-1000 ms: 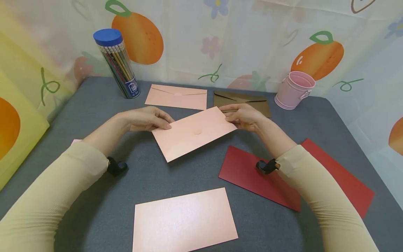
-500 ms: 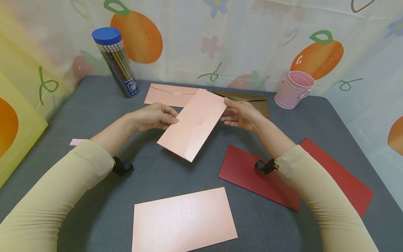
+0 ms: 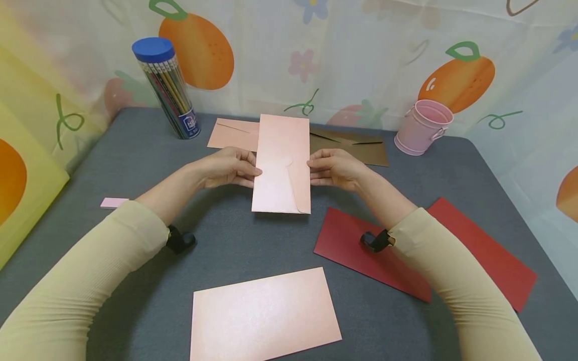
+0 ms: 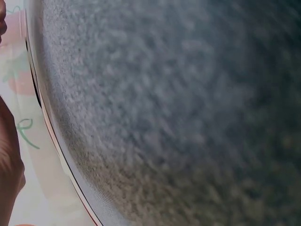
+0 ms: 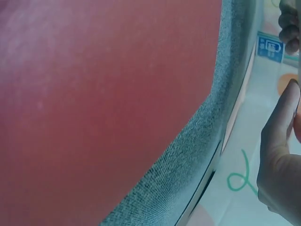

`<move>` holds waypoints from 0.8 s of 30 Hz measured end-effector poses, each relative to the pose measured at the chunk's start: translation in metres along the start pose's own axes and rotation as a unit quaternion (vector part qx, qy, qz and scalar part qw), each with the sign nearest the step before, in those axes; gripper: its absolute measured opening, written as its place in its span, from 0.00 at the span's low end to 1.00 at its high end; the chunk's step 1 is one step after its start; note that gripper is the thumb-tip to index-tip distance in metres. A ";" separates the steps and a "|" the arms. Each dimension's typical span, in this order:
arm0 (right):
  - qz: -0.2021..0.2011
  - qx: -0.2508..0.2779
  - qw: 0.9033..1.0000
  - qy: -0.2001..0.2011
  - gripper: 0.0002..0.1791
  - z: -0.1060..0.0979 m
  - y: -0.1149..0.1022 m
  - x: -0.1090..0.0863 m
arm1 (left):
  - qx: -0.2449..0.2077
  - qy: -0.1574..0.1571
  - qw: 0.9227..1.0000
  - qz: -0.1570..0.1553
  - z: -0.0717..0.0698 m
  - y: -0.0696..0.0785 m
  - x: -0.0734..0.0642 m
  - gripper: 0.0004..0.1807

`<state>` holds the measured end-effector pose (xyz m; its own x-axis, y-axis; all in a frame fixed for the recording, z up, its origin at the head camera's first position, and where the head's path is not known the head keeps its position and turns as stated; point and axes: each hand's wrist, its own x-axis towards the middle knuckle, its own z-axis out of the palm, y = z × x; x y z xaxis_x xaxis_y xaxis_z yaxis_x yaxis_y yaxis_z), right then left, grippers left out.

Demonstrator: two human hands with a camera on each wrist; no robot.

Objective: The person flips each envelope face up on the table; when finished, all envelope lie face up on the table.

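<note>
A pale pink envelope [image 3: 280, 145] is held up over the table in the head view, its long sides running up and down and a flap seam showing. My left hand [image 3: 228, 169] pinches its left edge, thumb in front. On the opposite edge my right hand [image 3: 336, 169] grips it with thumb and fingers. Behind it lie another pink envelope [image 3: 232, 134], partly covered, and a brown envelope [image 3: 361, 150]. Only part of each hand enters the wrist views: the left hand [image 4: 8, 165] at the left border, the right hand [image 5: 280, 174] at the right.
Another pink envelope [image 3: 266, 316] lies at the front. Two red envelopes [image 3: 347, 245] [image 3: 487, 250] lie at the right, partly under the right arm. A tub of pencils [image 3: 169, 95] and a pink bucket [image 3: 422, 128] stand at the back. A small pink strip [image 3: 113, 202] lies left.
The held envelope has turned from lying slantwise to standing lengthwise, facing me. My left hand has moved slightly right; the right hand has shifted its hold to the long right edge.
</note>
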<state>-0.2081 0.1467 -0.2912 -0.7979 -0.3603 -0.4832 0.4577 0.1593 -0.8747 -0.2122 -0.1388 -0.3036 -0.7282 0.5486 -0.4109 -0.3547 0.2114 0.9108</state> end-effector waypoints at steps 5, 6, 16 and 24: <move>-0.002 -0.054 0.998 0.010 0.06 -0.002 0.002 0.000 | -0.021 -0.021 1.000 -0.002 -0.006 0.001 -0.003 0.03; 0.000 -0.064 0.998 0.012 0.07 -0.002 0.002 0.000 | -0.027 -0.014 1.000 0.001 -0.008 0.001 -0.004 0.05; 0.013 -0.153 0.988 -0.007 0.12 0.005 0.007 -0.003 | -0.003 0.065 0.997 0.029 -0.026 0.008 -0.010 0.28; 0.002 -0.168 0.986 -0.022 0.14 0.015 0.005 -0.005 | 0.070 0.069 0.995 0.005 -0.027 0.006 -0.010 0.30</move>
<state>-0.1964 0.1358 -0.2928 -0.7752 -0.3982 -0.4905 0.2985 0.4534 -0.8399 -0.2228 -0.1644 -0.2955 -0.8079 0.4379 -0.3944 -0.2686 0.3220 0.9078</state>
